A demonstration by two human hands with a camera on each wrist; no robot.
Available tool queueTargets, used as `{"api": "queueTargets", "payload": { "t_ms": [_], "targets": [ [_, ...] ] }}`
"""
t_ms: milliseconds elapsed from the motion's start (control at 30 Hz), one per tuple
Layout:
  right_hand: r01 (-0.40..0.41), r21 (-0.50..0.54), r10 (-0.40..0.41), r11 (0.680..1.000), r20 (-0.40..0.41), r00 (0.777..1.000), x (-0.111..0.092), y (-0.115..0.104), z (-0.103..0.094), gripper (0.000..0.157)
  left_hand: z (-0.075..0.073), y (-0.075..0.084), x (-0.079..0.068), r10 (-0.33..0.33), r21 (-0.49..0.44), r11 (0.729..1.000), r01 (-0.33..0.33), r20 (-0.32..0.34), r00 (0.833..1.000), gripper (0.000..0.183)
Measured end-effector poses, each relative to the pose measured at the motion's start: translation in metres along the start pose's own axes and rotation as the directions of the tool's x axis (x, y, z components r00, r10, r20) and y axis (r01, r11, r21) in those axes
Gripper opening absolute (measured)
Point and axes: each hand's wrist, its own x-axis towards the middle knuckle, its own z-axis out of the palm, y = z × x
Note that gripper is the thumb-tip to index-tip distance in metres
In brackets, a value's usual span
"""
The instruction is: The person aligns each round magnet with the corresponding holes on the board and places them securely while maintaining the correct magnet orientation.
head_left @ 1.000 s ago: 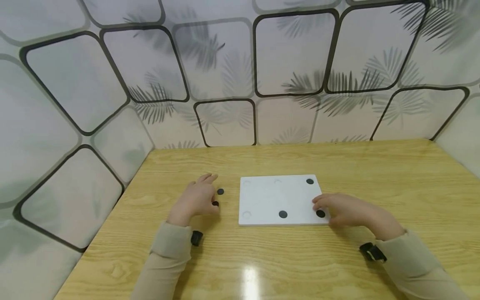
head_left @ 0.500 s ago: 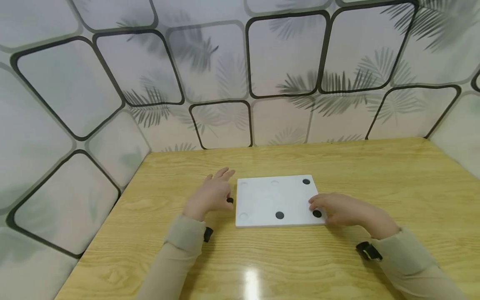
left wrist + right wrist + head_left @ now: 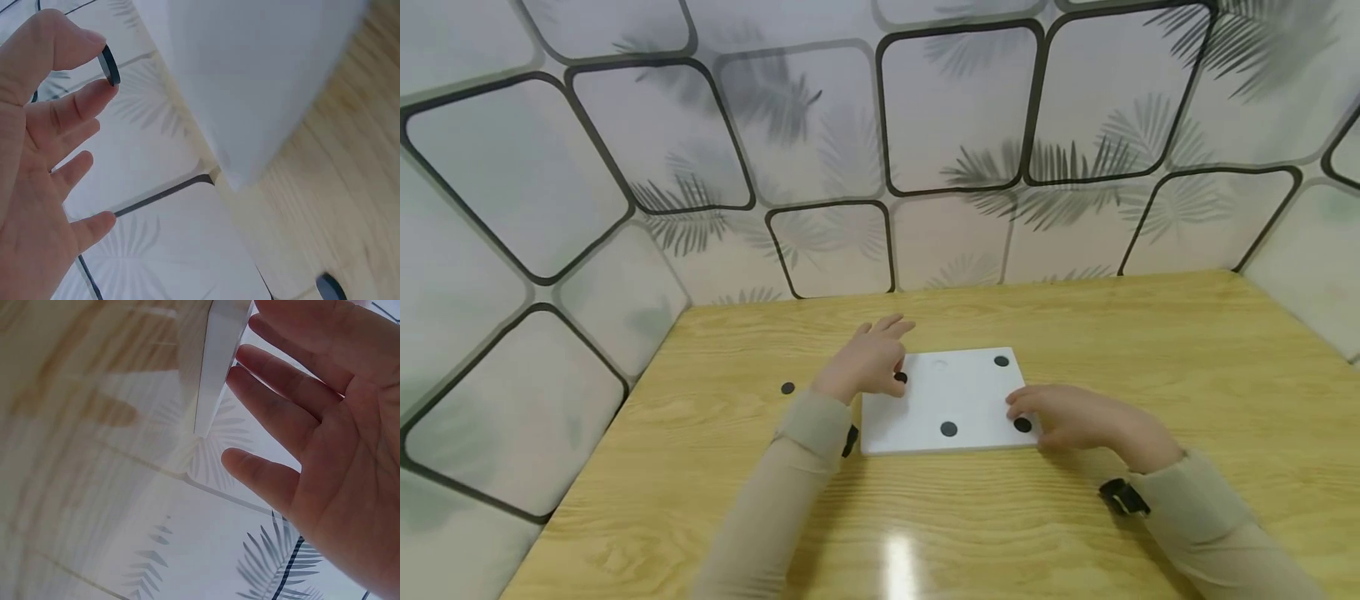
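Over the left end of a white board [image 3: 977,387], the left hand [image 3: 867,362] pinches one black disc [image 3: 109,65] between thumb and forefinger, its other three fingers spread free. From the head view just part of that disc shows; the fingers cover the rest, and the board's far left corner too. At the right end, the right hand [image 3: 1075,417] rests with fingers nearly straight and slightly apart, tips on the board; its thumb tip is hard to make out, and the right wrist view cuts the hand off.

I count five discs: the pinched one, a corner disc [image 3: 1022,425] beside the right fingertips, a back disc [image 3: 1002,362] beyond them, a front disc [image 3: 949,429] between the two hands, and a loose disc [image 3: 787,388] on the table [image 3: 700,483], left of the left fingers. One shallow hollow [image 3: 939,364] shows right of the left fingers; whether they hide others, I cannot tell.
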Motion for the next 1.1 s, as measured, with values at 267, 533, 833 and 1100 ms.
{"api": "queueTargets", "payload": {
  "t_ms": [267,533,833,1100],
  "targets": [
    [0.007,-0.016,-0.007,1.000,0.004,1.000,0.004,0.001,0.001,0.036,-0.001,0.010,0.025,-0.013,0.001,1.000,0.013,0.004,1.000,0.016],
    [-0.011,-0.005,0.011,1.000,0.015,1.000,0.004,0.002,0.001,0.036,0.000,0.021,0.048,-0.023,0.015,1.000,0.022,0.027,0.999,0.016],
    [-0.019,0.002,0.019,1.000,0.003,1.000,0.001,0.005,0.004,0.036,0.009,0.024,0.066,-0.085,0.029,0.996,0.084,0.034,0.996,0.019],
    [0.006,-0.026,-0.006,1.000,-0.003,1.000,0.002,0.006,0.004,0.035,0.009,0.026,0.069,-0.133,0.038,0.991,0.130,0.095,0.987,0.019]
  ]
}}
